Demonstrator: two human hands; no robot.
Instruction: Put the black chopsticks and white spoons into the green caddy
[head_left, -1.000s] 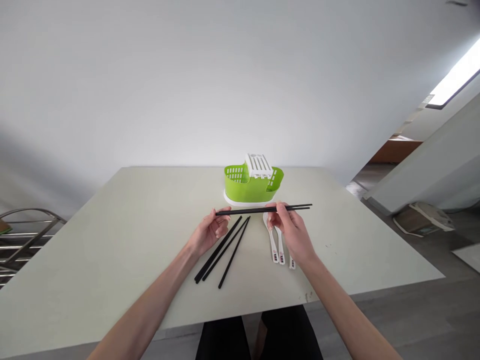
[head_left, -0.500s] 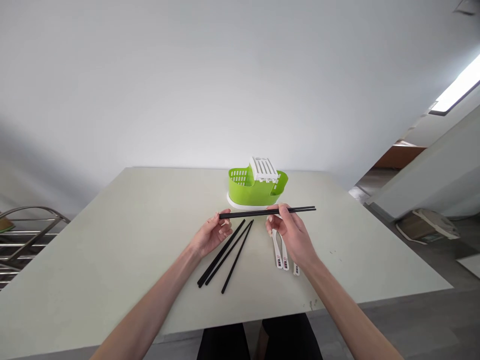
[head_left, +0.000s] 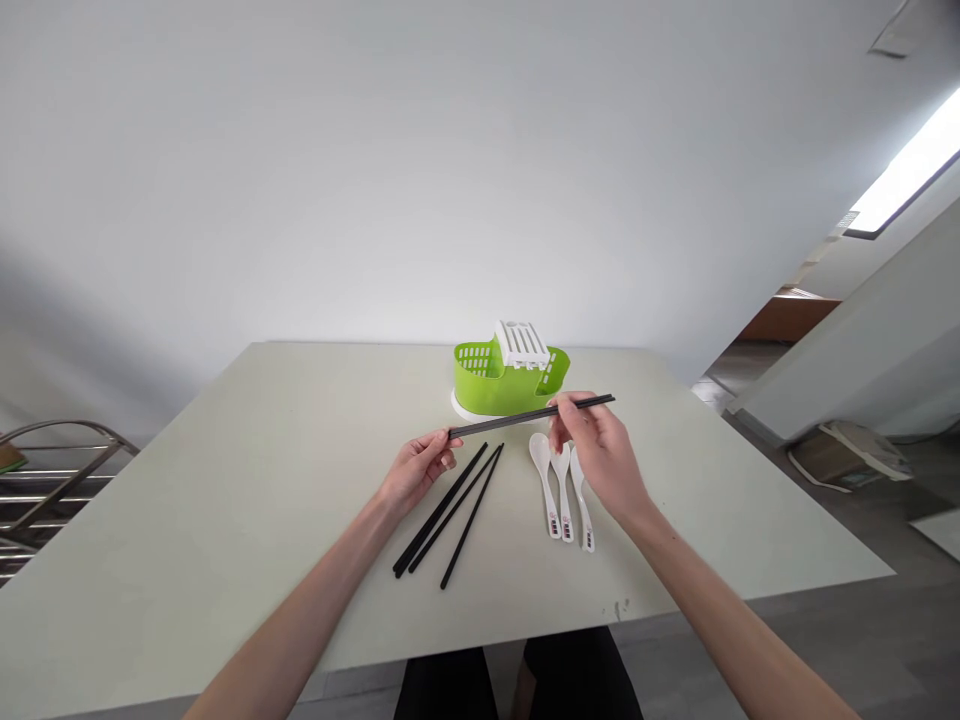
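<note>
A pair of black chopsticks (head_left: 502, 420) is held above the table, slanting up to the right. My left hand (head_left: 420, 468) pinches the left end between thumb and fingers. Near the other end, my right hand (head_left: 596, 445) grips the same pair, with the tips poking out past it. Several more black chopsticks (head_left: 441, 510) lie on the table below, fanned out beside my left hand. Three white spoons (head_left: 546, 482) rest under my right hand, which partly covers their bowls. Behind the held pair stands a green basket (head_left: 487, 392) with a white slotted top (head_left: 523, 344).
The pale table (head_left: 300, 450) backs onto a white wall (head_left: 375, 180). A metal rack (head_left: 60, 480) stands off the table's left side. On the floor at the right is a box-like item (head_left: 847, 455).
The held chopsticks have tilted, right end higher, and shifted slightly left. My right hand has moved along them toward the tips, uncovering more of the spoons.
</note>
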